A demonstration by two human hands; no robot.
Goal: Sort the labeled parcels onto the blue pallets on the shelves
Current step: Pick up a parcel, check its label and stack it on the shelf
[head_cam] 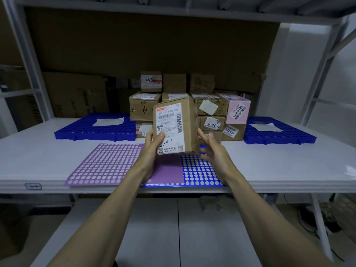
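Head view: both hands, left hand and right hand, grip one labeled parcel; both blue pallets bear only paper, stack unsorted.

At frame centre, a parcel is held upright between the left hand and right hand, above two dotted mats on the shelf. Behind it stands a stack of boxes, flanked by a left pallet and a right pallet.
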